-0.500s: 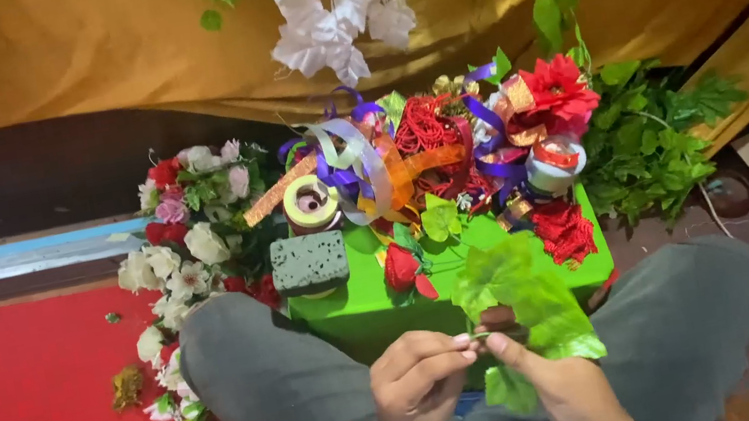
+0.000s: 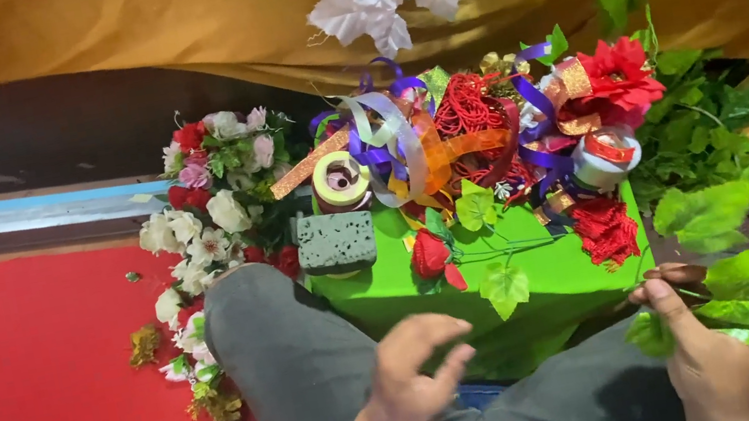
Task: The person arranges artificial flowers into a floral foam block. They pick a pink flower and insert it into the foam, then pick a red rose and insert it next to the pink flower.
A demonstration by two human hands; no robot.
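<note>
Green artificial leaf sprig point(image 2: 740, 302), broad cloth leaves on a thin stem, pinched in the right hand point(image 2: 708, 358) over the right knee.

The right hand's thumb and fingers are closed on the stem, with leaves fanning out to the right of the hand. The left hand point(image 2: 412, 377) hangs above the lap, holding nothing, its fingers loosely curled and spread apart. Between the grey-trousered knees sits a bright green flat-topped box point(image 2: 387, 284), bearing a red cloth rose on a leafy stem point(image 2: 431, 257), a grey-green block of floral foam point(image 2: 336, 240), a spool of gold ribbon point(image 2: 341, 181) and a tangle of curled purple, orange and silver ribbons point(image 2: 423, 136). What looks like a red poinsettia bloom point(image 2: 621, 78) lies at the far right corner. A heap of white, pink and red artificial flowers point(image 2: 212, 207) rests beside the left knee, at the edge of a red mat point(image 2: 31, 400).
</note>
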